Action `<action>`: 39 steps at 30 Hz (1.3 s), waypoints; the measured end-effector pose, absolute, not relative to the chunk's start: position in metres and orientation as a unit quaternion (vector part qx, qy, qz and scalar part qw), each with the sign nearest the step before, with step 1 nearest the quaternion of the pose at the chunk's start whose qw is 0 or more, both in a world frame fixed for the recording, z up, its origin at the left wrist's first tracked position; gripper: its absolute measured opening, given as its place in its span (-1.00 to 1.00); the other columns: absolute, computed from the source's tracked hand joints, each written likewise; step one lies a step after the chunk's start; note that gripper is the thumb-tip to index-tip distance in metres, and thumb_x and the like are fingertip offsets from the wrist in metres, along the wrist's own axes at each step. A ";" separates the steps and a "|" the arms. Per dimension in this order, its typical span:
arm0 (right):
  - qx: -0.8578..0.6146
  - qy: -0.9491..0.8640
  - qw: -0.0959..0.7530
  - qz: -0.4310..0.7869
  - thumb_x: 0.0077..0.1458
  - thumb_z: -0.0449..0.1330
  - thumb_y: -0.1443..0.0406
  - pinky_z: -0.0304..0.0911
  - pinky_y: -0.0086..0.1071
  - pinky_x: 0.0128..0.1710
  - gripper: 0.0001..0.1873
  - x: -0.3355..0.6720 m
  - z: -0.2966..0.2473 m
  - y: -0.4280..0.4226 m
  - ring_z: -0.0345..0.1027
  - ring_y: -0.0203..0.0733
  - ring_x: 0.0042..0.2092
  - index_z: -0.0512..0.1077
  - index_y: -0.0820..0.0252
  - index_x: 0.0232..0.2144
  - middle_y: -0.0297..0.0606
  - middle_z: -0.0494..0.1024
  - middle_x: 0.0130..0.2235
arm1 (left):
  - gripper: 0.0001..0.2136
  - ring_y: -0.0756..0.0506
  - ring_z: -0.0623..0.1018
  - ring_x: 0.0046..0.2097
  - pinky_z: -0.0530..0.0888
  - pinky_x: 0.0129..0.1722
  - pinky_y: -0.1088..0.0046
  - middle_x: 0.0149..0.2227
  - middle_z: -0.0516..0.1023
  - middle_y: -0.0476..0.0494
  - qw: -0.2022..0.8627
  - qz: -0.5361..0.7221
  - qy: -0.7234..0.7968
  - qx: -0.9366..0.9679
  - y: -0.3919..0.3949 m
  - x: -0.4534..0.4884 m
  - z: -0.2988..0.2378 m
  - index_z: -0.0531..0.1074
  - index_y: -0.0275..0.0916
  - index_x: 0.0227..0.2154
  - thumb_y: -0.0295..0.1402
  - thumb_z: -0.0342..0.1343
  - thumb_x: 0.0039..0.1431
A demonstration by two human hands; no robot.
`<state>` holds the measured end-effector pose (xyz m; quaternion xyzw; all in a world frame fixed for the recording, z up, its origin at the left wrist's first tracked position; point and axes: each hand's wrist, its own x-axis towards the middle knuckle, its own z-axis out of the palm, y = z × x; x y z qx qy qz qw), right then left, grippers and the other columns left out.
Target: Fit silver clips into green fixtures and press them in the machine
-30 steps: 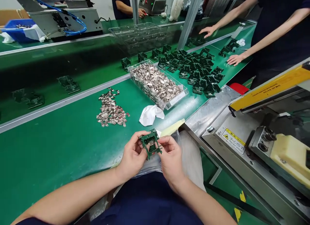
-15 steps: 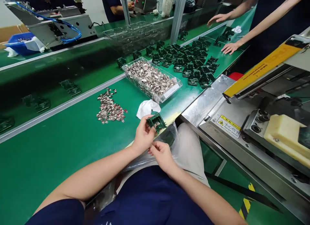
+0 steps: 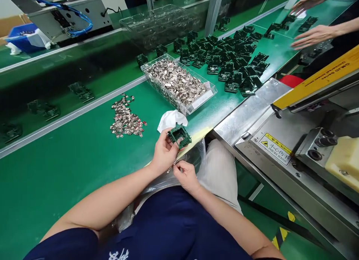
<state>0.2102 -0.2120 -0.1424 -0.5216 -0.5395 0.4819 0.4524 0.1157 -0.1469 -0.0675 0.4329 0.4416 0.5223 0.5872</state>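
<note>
My left hand [image 3: 165,152] is closed around a green square plastic housing [image 3: 180,135] with a recess in its middle, the thumb over its near edge. A thin ribbed metallic strip [image 3: 176,158] hangs just below that hand. My right hand [image 3: 187,176] is closed in a pinch at this strip, under the housing; its fingertips are partly hidden. Just beyond the housing lies a crumpled white cloth [image 3: 171,120]. To the left is a loose pile of small metal pieces [image 3: 126,120]. A clear plastic tray [image 3: 193,107] full of similar pieces stands farther back.
Many dark green housings [image 3: 224,62] lie heaped behind the tray. A co-worker's hands [image 3: 315,36] are at the far right. A metal machine [image 3: 269,129] with a warning label borders the bench at right. A metal rail [image 3: 70,105] runs along the left side.
The housing has tilted a little in my left hand, and the strip below it shows more clearly. The co-worker's hands have shifted. The view has turned slightly downward.
</note>
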 end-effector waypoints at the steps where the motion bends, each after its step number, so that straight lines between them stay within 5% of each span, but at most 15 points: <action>1: -0.529 -0.544 0.436 0.483 0.02 0.13 0.21 0.13 -0.40 -0.49 -0.69 0.216 -0.144 -0.211 0.18 -0.28 -0.53 0.37 0.17 -0.69 -0.38 0.34 -0.63 | -0.49 -0.11 0.58 -0.19 0.60 -0.31 0.42 -0.17 0.48 -0.11 0.593 0.519 0.441 0.430 -0.147 0.115 -0.068 0.24 -0.16 -0.10 -0.14 0.33 -0.03; 5: -0.549 -0.570 0.375 0.482 0.03 0.16 0.27 0.07 -0.42 -0.57 -0.72 0.247 -0.132 -0.208 0.19 -0.28 -0.60 0.46 0.17 -0.68 -0.39 0.38 -0.67 | -0.54 -0.07 0.55 -0.22 0.57 -0.26 0.42 -0.19 0.47 -0.09 0.573 0.525 0.433 0.456 -0.149 0.113 -0.069 0.26 -0.16 -0.08 -0.17 0.30 0.02; 9: -0.579 -0.572 0.391 0.429 0.10 0.21 0.24 0.23 -0.37 -0.46 -0.83 0.270 -0.086 -0.205 0.37 -0.18 -0.47 0.56 0.12 -0.47 -0.32 0.57 -0.48 | -0.68 -0.03 0.48 -0.26 0.51 -0.28 0.47 -0.22 0.43 -0.08 0.529 0.520 0.434 0.512 -0.153 0.110 -0.070 0.31 -0.16 -0.07 -0.25 0.20 0.15; 14: -0.568 -0.602 0.492 0.271 0.19 0.16 0.30 0.25 -0.31 -0.35 -0.87 0.265 -0.042 -0.186 0.34 -0.16 -0.36 0.46 0.10 -0.40 -0.30 0.49 -0.42 | -0.73 -0.02 0.46 -0.34 0.44 -0.37 0.50 -0.29 0.45 -0.07 0.522 0.502 0.418 0.548 -0.156 0.107 -0.070 0.30 -0.14 -0.02 -0.31 0.10 0.23; 22: -0.566 -0.671 0.456 0.145 0.19 0.05 0.42 0.20 -0.24 -0.28 -0.86 0.241 -0.045 -0.173 0.22 -0.08 -0.23 0.38 0.13 -0.35 -0.22 0.37 -0.33 | -0.72 -0.03 0.55 -0.31 0.49 -0.31 0.49 -0.25 0.54 -0.08 0.498 0.488 0.400 0.595 -0.160 0.105 -0.065 0.25 -0.13 0.02 -0.38 0.05 0.26; 32: -0.604 -0.563 0.493 0.273 0.13 0.18 0.26 0.20 -0.34 -0.38 -0.80 0.240 -0.046 -0.179 0.26 -0.19 -0.34 0.27 0.13 -0.50 -0.33 0.35 -0.40 | -0.70 0.00 0.50 -0.35 0.47 -0.39 0.53 -0.25 0.50 -0.09 0.441 0.458 0.398 0.661 -0.165 0.100 -0.072 0.28 -0.11 0.05 -0.40 0.01 0.27; 36: -0.584 -0.510 0.535 0.336 0.10 0.23 0.27 0.29 -0.33 -0.33 -0.86 0.248 -0.052 -0.180 0.31 -0.21 -0.32 0.32 0.13 -0.30 -0.30 0.39 -0.30 | -0.72 0.03 0.45 -0.40 0.43 -0.44 0.54 -0.24 0.47 -0.10 0.493 0.447 0.388 0.637 -0.162 0.102 -0.064 0.28 -0.15 0.01 -0.30 0.06 0.26; 39: -0.530 -0.575 0.519 0.344 0.13 0.23 0.29 0.33 -0.29 -0.22 -0.63 0.274 -0.046 -0.184 0.35 -0.14 -0.15 0.32 0.11 0.00 -0.18 0.43 -0.08 | -0.68 0.00 0.47 -0.36 0.47 -0.38 0.49 -0.26 0.46 -0.11 0.549 0.418 0.384 0.614 -0.158 0.109 -0.052 0.27 -0.18 0.00 -0.22 0.10 0.23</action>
